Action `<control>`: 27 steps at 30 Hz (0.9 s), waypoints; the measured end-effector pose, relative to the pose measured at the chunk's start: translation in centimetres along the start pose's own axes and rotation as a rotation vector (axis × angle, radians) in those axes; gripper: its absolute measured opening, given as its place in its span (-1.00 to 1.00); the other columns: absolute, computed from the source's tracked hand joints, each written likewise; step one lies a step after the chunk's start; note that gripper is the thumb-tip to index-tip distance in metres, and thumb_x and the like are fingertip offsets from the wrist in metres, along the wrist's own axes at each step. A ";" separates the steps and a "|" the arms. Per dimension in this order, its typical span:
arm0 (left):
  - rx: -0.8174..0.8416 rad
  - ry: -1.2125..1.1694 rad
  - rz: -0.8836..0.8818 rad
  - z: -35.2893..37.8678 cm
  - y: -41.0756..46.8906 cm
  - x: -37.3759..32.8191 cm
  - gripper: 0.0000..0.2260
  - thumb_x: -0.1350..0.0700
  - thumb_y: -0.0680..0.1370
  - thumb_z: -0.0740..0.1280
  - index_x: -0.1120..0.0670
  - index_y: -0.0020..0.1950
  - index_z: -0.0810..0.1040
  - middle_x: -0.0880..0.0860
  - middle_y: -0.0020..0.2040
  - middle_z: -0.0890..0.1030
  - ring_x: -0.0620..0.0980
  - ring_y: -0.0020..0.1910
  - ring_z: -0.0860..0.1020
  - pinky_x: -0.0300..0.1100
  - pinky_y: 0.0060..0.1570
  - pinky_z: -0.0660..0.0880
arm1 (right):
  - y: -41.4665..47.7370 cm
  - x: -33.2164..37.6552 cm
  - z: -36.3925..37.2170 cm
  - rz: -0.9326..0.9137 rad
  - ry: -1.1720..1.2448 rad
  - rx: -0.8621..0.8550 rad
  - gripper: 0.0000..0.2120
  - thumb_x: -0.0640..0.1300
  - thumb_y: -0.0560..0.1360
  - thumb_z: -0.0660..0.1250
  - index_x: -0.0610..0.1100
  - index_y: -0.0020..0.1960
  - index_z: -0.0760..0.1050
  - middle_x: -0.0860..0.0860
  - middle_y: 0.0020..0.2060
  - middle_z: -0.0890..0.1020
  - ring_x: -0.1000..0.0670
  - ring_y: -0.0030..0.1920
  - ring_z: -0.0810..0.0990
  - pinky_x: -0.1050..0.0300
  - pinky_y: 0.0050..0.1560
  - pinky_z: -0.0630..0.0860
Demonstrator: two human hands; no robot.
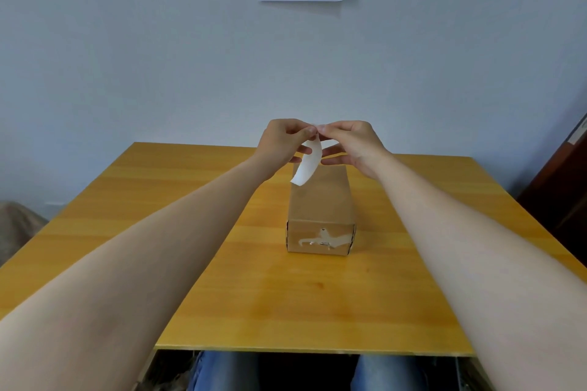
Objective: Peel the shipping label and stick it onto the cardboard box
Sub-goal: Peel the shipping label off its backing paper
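Fingers (305, 131) of the left hand (281, 141) and those of the right hand (351, 141) were pinched together on the top end of a white, curved paper shipping label (307, 164), thumb tips nearly touching; the lower fingers of both hands were loosely spread beneath. The label hung down from that pinch in a bowed strip, its free lower end just above the far part of the top face of the long brown cardboard box (320, 203). Whether it touched the box could not be told. The box lay lengthwise near the middle of the yellow wooden table (203, 216), its near end face bearing a torn pale patch.

Judgement: the peeling step was in hand, the two pinches seemingly working label from backing at the top corner; no separated backing could be made out. The next move would call for freeing the sheet fully, then laying it flat on the top face and pressing it down without creasing.
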State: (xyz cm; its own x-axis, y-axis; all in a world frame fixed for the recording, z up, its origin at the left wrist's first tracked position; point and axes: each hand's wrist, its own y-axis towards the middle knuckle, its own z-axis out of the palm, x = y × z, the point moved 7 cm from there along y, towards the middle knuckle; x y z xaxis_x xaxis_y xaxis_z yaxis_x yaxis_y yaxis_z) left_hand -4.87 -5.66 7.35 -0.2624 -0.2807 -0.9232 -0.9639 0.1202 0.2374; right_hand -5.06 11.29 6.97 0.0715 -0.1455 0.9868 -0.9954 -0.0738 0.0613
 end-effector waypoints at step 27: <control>0.021 -0.085 -0.018 1.5 0.7 0.5 -0.84 0.00 0.64 0.41 0.05 0.03 0.72 -0.03 -0.05 0.75 -0.01 -0.12 0.74 0.00 -0.12 0.69 | -0.1 -1.0 -1.3 -0.003 0.055 0.004 -0.82 -0.08 0.61 0.46 -0.18 0.08 0.74 -0.07 -0.01 0.79 -0.22 -0.09 0.78 -0.21 0.04 0.73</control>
State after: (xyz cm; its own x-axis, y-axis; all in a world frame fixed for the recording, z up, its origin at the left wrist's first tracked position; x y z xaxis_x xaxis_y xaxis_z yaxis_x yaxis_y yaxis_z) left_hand -5.61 -4.27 6.56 -0.2392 -0.2017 -0.9498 -0.9671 0.1363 0.2146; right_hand -5.11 12.73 6.18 0.0712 -0.0906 0.9933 -0.9949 -0.0785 0.0641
